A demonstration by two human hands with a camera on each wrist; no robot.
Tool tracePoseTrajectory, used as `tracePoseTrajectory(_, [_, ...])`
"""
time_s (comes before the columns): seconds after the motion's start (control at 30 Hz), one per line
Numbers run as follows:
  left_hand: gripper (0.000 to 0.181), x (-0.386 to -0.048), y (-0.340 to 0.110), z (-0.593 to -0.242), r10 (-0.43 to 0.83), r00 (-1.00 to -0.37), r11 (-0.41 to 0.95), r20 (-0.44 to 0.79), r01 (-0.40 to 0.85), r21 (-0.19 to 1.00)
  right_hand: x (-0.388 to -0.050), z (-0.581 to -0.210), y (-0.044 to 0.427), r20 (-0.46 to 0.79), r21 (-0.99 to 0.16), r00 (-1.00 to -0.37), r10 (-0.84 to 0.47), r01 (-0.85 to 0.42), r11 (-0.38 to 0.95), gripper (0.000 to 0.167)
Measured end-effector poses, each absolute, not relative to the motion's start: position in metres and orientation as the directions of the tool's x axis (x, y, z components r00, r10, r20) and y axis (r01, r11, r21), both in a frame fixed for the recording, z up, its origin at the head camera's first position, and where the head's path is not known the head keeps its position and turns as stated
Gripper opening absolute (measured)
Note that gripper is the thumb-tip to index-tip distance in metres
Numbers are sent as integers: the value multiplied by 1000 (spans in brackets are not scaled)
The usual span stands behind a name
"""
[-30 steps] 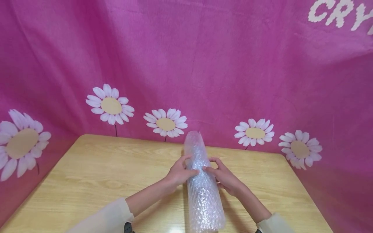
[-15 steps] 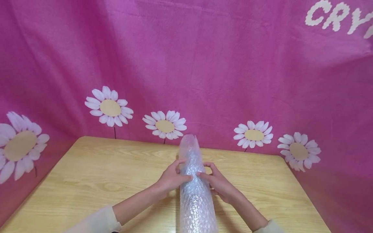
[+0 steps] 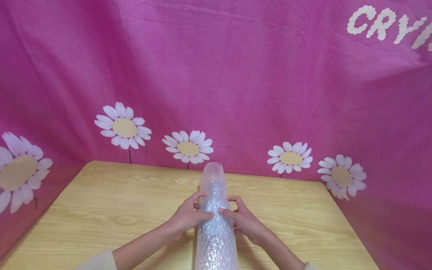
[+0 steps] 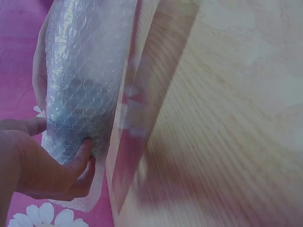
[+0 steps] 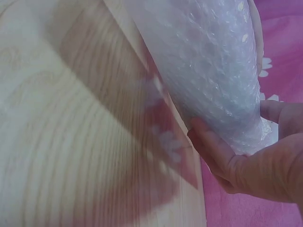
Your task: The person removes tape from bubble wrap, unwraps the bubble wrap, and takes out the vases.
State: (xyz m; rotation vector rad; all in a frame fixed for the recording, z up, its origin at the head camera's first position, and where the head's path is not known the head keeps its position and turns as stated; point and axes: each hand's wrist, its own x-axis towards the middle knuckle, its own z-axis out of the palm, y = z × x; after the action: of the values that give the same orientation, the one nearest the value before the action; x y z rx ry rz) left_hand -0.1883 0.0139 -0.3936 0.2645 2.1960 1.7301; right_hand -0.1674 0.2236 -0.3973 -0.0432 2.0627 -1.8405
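A long roll of bubble wrap [image 3: 216,240] runs away from me over the middle of the table, and something greyish shows faintly inside it; its kind cannot be made out. My left hand [image 3: 189,213] grips the roll from the left side, thumb on top and fingers around the flank. From the right side my right hand [image 3: 248,221] holds it the same way, the two thumbs almost meeting on top. In the left wrist view the bubble wrap [image 4: 80,99] lies between thumb and fingers. The right wrist view has fingertips [image 5: 203,135] against the wrap's lower side.
The light wooden table [image 3: 135,195] extends to both sides of the roll. A pink cloth backdrop [image 3: 216,75] with printed daisies and white letters stands along the table's back and side edges.
The roll and both hands have shifted left and a little lower in the head view, while the backdrop also slid slightly left and down. Both hands keep their hold.
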Motion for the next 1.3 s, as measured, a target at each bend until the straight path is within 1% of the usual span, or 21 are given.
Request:
tracePoseTrajectory(0.2, [73, -184, 7, -394, 340, -927, 241, -157, -75, 968, -164, -400, 217, -269, -962, -918, -293, 240, 130, 56])
tracePoseTrajectory(0.63, [72, -180, 0, -397, 351, -920, 212, -175, -104, 972, -157, -405, 208, -270, -961, -923, -274, 241, 136, 54])
tracePoseTrajectory(1.07, [70, -180, -3, -406, 328, -923, 269, -202, -113, 956, -157, -412, 203, -284, -957, -916, -284, 253, 141, 53])
tracePoseTrajectory(1.3, [70, -177, -5, -410, 335, -920, 258, -205, -120, 959, -156, -416, 202, -292, -955, -913, -284, 264, 132, 53])
